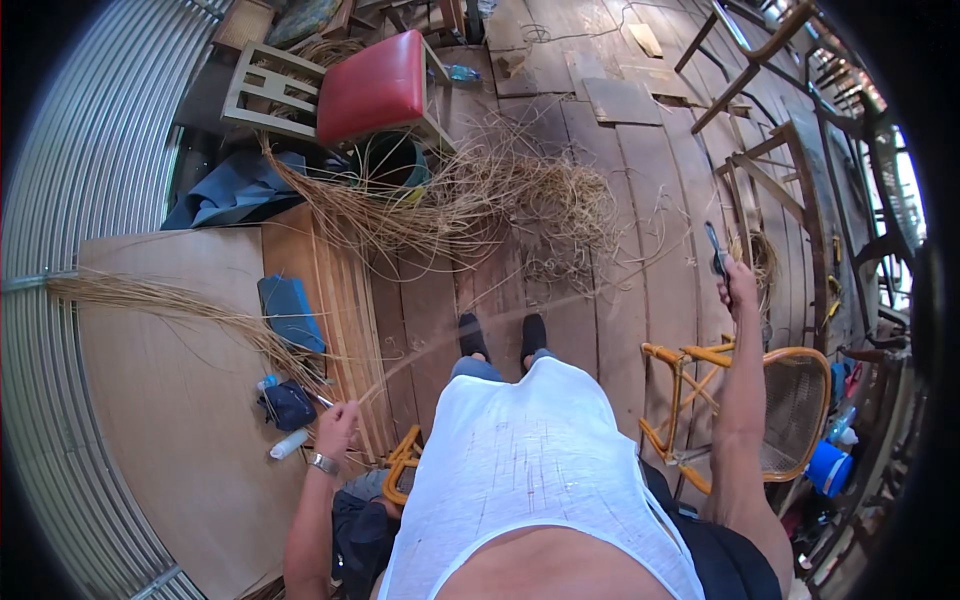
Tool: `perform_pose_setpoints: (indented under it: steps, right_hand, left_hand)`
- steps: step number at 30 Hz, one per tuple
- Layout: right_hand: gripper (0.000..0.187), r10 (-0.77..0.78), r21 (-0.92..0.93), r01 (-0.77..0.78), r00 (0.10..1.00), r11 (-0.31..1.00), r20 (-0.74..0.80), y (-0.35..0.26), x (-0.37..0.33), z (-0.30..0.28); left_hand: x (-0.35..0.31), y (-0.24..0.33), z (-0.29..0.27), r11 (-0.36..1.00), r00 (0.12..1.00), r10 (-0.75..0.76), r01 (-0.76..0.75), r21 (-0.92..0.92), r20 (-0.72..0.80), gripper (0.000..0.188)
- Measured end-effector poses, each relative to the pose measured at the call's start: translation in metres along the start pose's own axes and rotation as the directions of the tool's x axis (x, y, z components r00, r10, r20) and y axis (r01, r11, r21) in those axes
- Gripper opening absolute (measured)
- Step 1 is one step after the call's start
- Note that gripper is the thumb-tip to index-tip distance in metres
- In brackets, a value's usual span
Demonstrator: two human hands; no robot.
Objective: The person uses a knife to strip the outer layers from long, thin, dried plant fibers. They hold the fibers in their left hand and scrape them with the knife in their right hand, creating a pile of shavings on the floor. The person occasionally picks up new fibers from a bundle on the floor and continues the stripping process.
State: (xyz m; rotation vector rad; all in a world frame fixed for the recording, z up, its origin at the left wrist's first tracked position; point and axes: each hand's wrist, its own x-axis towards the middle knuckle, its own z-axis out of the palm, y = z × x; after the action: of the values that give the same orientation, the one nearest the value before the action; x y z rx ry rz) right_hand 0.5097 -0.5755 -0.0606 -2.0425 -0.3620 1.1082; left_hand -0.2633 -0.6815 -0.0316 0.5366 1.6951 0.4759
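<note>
Your left hand [337, 425] is down by the right edge of the plywood board [170, 400], fingers pinched on one end of a long cane strand [470, 325] that runs up and to the right across the plank floor [620, 200], over your black shoes [503, 335]. Your right hand [738, 280] is raised well out to the right, closed on a dark-handled tool [716, 250] at the strand's far end; whether it grips the strand as well you cannot tell.

Just left of your left hand, near the board's right edge, lie a dark blue pouch [288, 405] and a white tube [290, 444]. A blue folder-like case [290, 312] sits farther up that edge, and a bundle of pale reed [150, 298] fans from the board's left edge toward it.

Ahead, a loose heap of cane [480, 200] covers the planks, beside a dark green bucket [395, 162] whose contents you cannot make out, under a red-cushioned stool [372, 88]. The planks beyond the heap lie open. A rattan chair [760, 400] stands close at your right, a small blue tub [830, 468] just past it
</note>
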Motion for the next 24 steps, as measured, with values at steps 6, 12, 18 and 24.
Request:
perform_pose_setpoints:
  steps: [6, 12, 18, 24]
  right_hand:
    - [0.024, -0.219, -0.500, 0.335, 0.936, 0.799, 0.277, 0.051, -0.039, 0.061]
    - [0.020, -0.092, -0.180, 0.216, 0.846, 0.960, 0.525, 0.028, -0.149, 0.156]
    - [0.016, -0.110, 0.019, 0.121, 0.811, 0.992, 0.575, 0.037, -0.180, 0.195]
    - [0.022, -0.166, 0.056, 0.158, 0.874, 0.986, 0.456, 0.072, -0.185, 0.233]
  left_hand:
    - [0.052, 0.065, 0.122, 0.971, 0.961, 0.204, -0.174, -0.165, 0.189, 0.022]
    - [0.056, 0.129, 0.298, 0.980, 0.702, 0.181, -0.066, -0.190, 0.689, 0.024]
    - [0.060, 0.112, 0.323, 0.916, 0.675, 0.128, -0.361, 0.174, 0.726, 0.019]
    - [0.051, 0.097, 0.305, 0.833, 0.753, 0.195, -0.465, 0.300, 0.629, 0.023]
